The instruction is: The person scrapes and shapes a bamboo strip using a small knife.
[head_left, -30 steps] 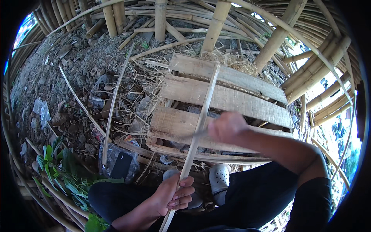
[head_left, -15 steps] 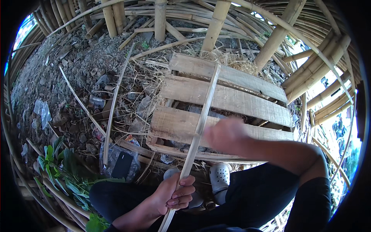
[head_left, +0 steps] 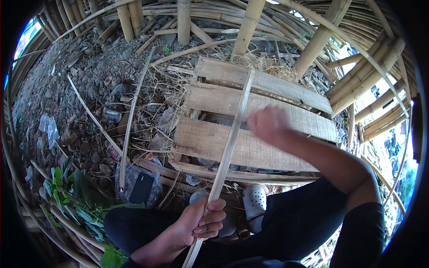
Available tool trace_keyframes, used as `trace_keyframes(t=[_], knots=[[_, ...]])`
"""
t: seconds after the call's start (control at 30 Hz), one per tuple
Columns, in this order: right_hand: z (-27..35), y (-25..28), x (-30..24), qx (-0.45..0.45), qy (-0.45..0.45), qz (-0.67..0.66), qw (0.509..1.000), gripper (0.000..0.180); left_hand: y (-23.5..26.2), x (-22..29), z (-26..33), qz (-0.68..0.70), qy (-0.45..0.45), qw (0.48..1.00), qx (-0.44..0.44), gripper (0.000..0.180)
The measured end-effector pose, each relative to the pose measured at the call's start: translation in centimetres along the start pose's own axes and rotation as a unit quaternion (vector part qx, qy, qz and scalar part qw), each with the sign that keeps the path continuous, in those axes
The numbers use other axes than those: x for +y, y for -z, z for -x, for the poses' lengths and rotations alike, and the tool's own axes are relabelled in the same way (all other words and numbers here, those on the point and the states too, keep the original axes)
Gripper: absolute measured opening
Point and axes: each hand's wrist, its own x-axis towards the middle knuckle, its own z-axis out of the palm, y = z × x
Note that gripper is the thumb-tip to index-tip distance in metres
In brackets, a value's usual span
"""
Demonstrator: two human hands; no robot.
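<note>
A split bamboo strip (head_left: pixel 232 143) ran obliquely from the lower edge, between the person's knees, up and across a low slatted wooden worktop (head_left: pixel 201 138). Near its lower end, the left hand (head_left: pixel 191 221) gripped it, the fingers closed firmly round the strip, the forearm entering from below. The right hand (head_left: pixel 270 123), blurred, was raised over the boards just to the right of the strip and apart from it; its fingers were curled, but whether they held anything could not be told. The right elbow was bent, its forearm slanting up and leftward. Left of the worktop, a clear plastic bag (head_left: pixel 156 191) lay on the ground with a dark rectangular object (head_left: pixel 141 190); whether this was inside or on top could not be determined. Nearby were another bamboo strip (head_left: pixel 130 116), green leaves (head_left: pixel 85 201) and a grey perforated clog (head_left: pixel 255 203). Upright bamboo poles (head_left: pixel 183 22) stood beyond.
</note>
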Motion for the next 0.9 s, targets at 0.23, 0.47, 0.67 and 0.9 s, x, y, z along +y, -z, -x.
trace_keyframes(t=[0.23,0.47,0.67,0.9], knots=[[1.3,1.4,-2.4,-0.055,0.047,-0.043,0.996,0.04,-0.7,0.0,0.1,-0.028,-0.011,0.999,0.035,0.034],[1.8,1.4,-2.4,-0.054,0.071,-0.05,0.995,0.049,-1.2,0.0,0.6,-0.063,-0.017,0.995,0.076,0.036],[-0.7,-2.8,3.5,0.203,-0.05,-0.133,0.969,0.04,-1.4,0.1,0.5,-0.072,-0.007,0.994,0.079,0.036],[-2.0,-2.0,5.0,0.103,-0.199,-0.038,0.974,0.051,-1.7,-0.7,0.5,-0.096,-0.001,0.992,0.084,0.042]])
